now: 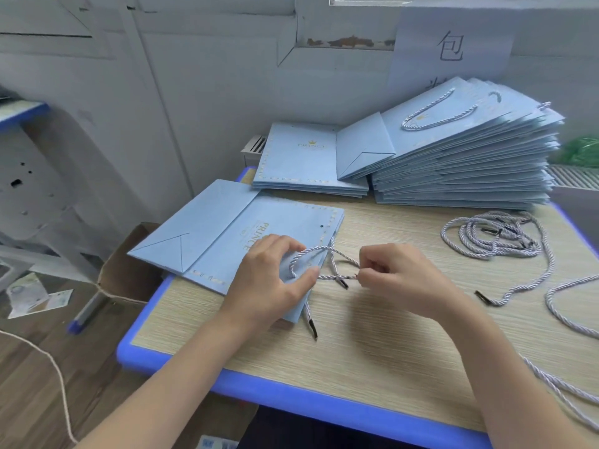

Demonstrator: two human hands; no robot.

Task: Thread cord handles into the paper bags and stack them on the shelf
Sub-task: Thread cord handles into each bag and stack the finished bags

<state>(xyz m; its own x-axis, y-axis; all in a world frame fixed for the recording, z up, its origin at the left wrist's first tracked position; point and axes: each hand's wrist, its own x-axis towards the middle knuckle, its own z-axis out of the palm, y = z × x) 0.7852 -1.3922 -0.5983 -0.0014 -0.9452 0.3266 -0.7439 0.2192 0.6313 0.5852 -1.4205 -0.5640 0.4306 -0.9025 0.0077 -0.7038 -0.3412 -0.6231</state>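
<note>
The threading step is under way on the flat bag lying at the table's near left; the left hand is pressing on the bag's mouth edge, fingers curled and thumb spread beside the cord; the right hand is pinching the cord just behind its dark tip; judging by the loop, the next move is calling for a steady pull or knot; spare cords are lying at right, finished bags stacked behind.
</note>
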